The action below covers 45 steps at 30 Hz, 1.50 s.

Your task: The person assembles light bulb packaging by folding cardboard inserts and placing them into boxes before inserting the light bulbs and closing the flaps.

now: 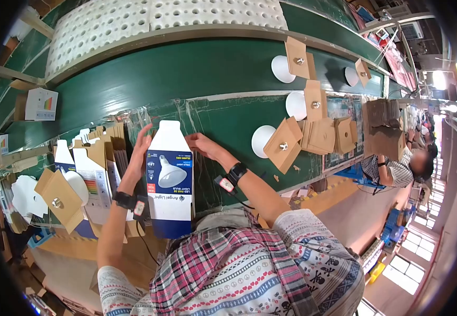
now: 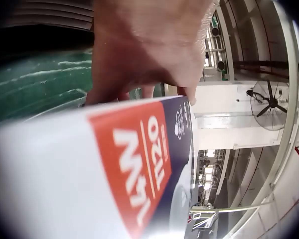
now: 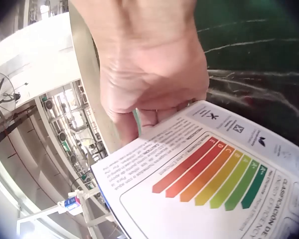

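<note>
A blue and white LED light bulb box [image 1: 169,179] lies in front of the person, its white end flap [image 1: 169,138] raised at the far end. At the box's left far edge is the left hand [image 1: 142,150], thumb and fingers about the edge. The right hand [image 1: 203,145] holds the far right corner by the flap, fingers curled. In the left wrist view the left hand [image 2: 149,50] grips beyond the red 14W panel [image 2: 134,164]. The right wrist view has the right hand [image 3: 154,79] at the edge of the side printed with an energy label [image 3: 214,174]. Some fingertips are hidden behind the box.
Several white bulbs with cardboard inserts [image 1: 282,146] stand on the green bench to the right, beside stacked inserts [image 1: 320,136]. More boxes [image 1: 91,168] and a bulb in an insert [image 1: 57,200] crowd the left. White perforated foam trays [image 1: 107,26] lie across the back.
</note>
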Available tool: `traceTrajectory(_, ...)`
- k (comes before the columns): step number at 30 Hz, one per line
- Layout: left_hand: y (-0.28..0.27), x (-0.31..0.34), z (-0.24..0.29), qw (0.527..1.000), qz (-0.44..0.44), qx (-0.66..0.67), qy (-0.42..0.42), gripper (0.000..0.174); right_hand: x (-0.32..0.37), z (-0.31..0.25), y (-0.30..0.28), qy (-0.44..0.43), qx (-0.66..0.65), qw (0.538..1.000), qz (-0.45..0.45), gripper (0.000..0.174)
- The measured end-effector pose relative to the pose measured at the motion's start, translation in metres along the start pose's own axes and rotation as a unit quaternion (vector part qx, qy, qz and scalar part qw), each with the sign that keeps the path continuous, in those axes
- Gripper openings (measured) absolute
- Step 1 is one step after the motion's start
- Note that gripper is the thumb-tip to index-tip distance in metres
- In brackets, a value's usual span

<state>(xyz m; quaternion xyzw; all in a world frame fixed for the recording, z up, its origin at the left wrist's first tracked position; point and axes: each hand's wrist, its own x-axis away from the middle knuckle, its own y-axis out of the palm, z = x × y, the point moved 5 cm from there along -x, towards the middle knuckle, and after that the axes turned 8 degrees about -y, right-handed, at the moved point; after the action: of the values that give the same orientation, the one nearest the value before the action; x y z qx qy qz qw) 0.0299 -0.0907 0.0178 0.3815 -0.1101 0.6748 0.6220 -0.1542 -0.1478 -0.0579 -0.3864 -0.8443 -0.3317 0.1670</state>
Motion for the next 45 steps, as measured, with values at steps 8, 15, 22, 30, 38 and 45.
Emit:
traceTrajectory(8,0.020,0.023,-0.017,0.985,0.070,-0.157,-0.001,0.031,0.002,0.015,0.024,-0.110,0.003,0.994,-0.008,0.020)
traceTrajectory(15,0.012,0.011,-0.012,0.982,0.087,-0.146,0.078,0.021,0.057,-0.038,0.045,-0.288,0.130,0.943,0.103,0.036)
traceTrajectory(22,0.024,0.019,-0.002,0.966,0.014,-0.253,0.049,0.028,0.070,-0.039,0.056,-0.254,0.323,0.907,0.090,0.036)
traceTrajectory(30,0.022,0.012,-0.001,0.956,0.063,-0.285,0.028,0.038,0.056,-0.023,0.046,-0.072,0.238,0.968,-0.020,0.048)
traceTrajectory(38,0.016,0.023,-0.003,0.947,0.100,-0.297,0.068,0.034,0.057,-0.013,0.046,-0.055,0.250,0.966,-0.037,0.044)
traceTrajectory(45,-0.006,0.079,-0.048,0.955,0.099,-0.277,0.042,0.052,0.058,-0.016,0.048,-0.140,0.302,0.941,-0.058,0.049)
